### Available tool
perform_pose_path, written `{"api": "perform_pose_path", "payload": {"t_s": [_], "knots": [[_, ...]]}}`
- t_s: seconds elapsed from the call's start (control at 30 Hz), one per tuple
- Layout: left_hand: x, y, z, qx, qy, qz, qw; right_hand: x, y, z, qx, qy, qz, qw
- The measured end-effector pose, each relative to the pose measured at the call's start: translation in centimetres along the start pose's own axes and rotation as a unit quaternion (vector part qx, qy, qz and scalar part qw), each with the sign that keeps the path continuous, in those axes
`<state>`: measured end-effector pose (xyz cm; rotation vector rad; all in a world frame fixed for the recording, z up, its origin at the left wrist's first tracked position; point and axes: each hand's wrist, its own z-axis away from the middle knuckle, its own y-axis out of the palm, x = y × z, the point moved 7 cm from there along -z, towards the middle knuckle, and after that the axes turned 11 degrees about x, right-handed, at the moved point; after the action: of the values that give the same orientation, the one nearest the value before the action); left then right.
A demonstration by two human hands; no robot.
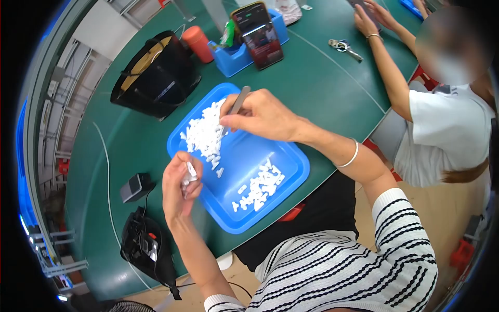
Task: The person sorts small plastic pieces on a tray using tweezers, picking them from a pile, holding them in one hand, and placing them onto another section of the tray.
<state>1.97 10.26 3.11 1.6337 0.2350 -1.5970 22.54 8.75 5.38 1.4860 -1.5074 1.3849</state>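
A blue tray (228, 192) lies in front of me on the green table. Toward its far left side is a large heap of small white plastic pieces (202, 132); a smaller group of white pieces (260, 187) lies at its near end. My right hand (262, 114) is closed around metal tweezers (240, 100), their tips down at the right edge of the large heap. Beside the tray's left rim, my left hand (179, 182) is curled around several of the white pieces (190, 171), one showing between thumb and fingers.
Beyond the tray stand a black tote bag (156, 78), a red cylinder (197, 44) and a phone (258, 39) propped on a blue holder (228, 60). A small grey box (136, 187) and a black pouch (148, 249) lie left. Keys (345, 48) and another person (442, 125) are right.
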Motion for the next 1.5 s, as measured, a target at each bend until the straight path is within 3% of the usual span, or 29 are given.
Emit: {"api": "perform_pose_path", "payload": {"t_s": [0.07,0.17,0.23,0.37,0.4,0.47,0.57,0.9,1.5], "knots": [[-0.1,-0.4,-0.1,-0.009,-0.015,-0.017,1.0,0.1,0.3,0.0,0.004,-0.003,-0.005,1.0],[0.1,-0.7,0.0,-0.071,-0.057,-0.267,0.959,0.0,0.6,0.0,0.019,0.006,0.001,1.0],[0.1,0.2,-0.3,-0.071,0.014,-0.412,0.908,-0.3,0.8,0.0,0.028,0.005,0.029,0.999],[0.6,1.8,-0.3,-0.085,-0.037,-0.463,0.882,-0.5,0.9,0.0,0.028,0.003,-0.018,0.999],[0.6,1.8,-0.6,-0.084,0.017,-0.405,0.91,-0.4,1.0,0.1,0.026,0.006,-0.012,1.0],[0.6,0.6,-0.3,-0.137,-0.013,-0.335,0.932,-0.1,0.9,0.2,0.006,-0.03,-0.145,0.989],[1.0,-0.3,-0.4,-0.133,0.008,-0.197,0.971,-0.2,0.9,0.2,-0.006,-0.035,-0.226,0.973],[2.8,0.3,-1.0,-0.075,-0.006,0.043,0.996,-0.2,1.9,0.2,0.028,-0.07,-0.21,0.975],[2.7,0.2,-1.1,-0.079,-0.003,-0.004,0.997,-0.2,2.0,0.4,0.021,-0.048,-0.204,0.977]]}}
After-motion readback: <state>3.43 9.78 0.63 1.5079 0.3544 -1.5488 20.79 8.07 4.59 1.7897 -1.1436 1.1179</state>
